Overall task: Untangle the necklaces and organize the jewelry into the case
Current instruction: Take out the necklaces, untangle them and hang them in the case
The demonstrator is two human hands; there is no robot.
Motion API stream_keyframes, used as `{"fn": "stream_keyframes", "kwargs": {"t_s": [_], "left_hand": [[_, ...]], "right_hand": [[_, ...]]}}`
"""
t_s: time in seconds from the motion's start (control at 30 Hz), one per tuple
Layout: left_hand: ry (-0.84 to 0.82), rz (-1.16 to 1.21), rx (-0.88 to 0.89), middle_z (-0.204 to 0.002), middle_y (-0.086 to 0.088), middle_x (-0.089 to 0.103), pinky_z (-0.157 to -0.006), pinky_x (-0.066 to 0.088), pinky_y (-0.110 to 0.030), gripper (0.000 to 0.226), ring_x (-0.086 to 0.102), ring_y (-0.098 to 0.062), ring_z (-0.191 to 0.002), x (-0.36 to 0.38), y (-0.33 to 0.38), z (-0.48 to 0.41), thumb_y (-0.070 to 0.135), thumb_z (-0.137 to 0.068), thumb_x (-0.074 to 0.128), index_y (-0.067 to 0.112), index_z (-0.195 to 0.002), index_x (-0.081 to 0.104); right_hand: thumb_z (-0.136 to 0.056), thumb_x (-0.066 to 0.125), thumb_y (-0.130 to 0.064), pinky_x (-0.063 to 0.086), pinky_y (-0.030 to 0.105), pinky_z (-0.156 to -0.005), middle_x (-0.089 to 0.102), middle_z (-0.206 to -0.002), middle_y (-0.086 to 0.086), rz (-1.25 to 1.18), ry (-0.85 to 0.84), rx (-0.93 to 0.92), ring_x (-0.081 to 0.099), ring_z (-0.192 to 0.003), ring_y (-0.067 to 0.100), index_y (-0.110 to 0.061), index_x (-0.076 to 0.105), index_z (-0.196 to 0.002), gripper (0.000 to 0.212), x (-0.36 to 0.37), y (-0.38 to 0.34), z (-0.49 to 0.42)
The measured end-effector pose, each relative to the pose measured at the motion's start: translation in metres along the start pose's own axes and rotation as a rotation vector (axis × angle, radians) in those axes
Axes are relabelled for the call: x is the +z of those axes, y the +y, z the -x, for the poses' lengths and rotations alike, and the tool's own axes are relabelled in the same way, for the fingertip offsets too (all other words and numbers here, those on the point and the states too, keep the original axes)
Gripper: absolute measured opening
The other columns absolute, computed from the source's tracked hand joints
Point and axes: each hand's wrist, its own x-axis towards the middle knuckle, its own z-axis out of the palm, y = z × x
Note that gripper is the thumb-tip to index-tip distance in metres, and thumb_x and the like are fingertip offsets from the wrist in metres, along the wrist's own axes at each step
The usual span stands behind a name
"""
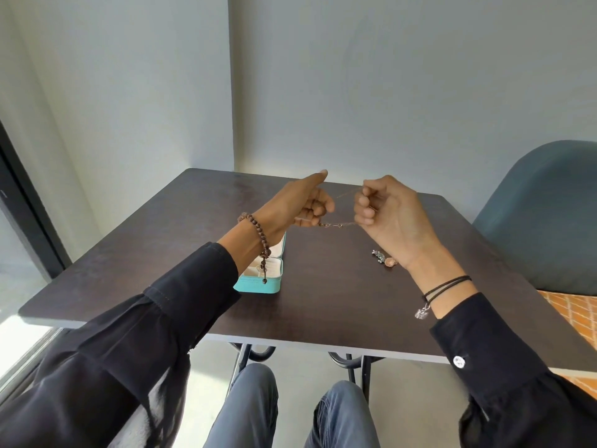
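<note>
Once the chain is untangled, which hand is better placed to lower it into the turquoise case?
Probably left. The left hand pinches the chain with its wrist over the open turquoise case, while the right hand holds the other end farther off, nearer the loose pendant.

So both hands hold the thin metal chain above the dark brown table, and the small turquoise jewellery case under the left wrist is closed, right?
Not closed: the head view shows the small turquoise jewellery case open, its lid raised and cream lining showing. The rest stands: the left hand and right hand pinch the thin metal chain above the dark brown table.
</note>
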Motion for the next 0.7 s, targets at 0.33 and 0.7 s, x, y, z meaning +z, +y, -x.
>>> {"fn": "stream_keyframes", "kwargs": {"t_s": [0.33, 0.7], "left_hand": [[-0.041, 0.260, 0.043, -0.066, -0.007, 0.059, -0.084, 0.057, -0.035, 0.054, 0.064, -0.023, -0.061, -0.006, 0.015, 0.000, 0.044, -0.105, 0.042, 0.013, -0.062, 0.048], [-0.008, 0.118, 0.009, -0.056, 0.004, 0.045, -0.057, 0.035, -0.022, 0.044, 0.033, -0.012, -0.049, -0.011, 0.003, 0.006, 0.039, -0.103, 0.050, 0.008, -0.078, 0.066]], "right_hand": [[-0.098, 0.063, -0.031, 0.029, 0.027, -0.055, 0.045, -0.063, 0.000, 0.333, 0.002, 0.047, 0.031, -0.052, 0.014, -0.008, 0.064, -0.111, 0.026, -0.006, 0.018, -0.001], [-0.096, 0.057, -0.010, 0.035, 0.025, -0.057, 0.045, -0.063, 0.001, 0.214, -0.010, -0.035, 0.037, -0.054, 0.013, -0.012, 0.070, -0.070, 0.029, 0.001, 0.007, -0.003]]}}
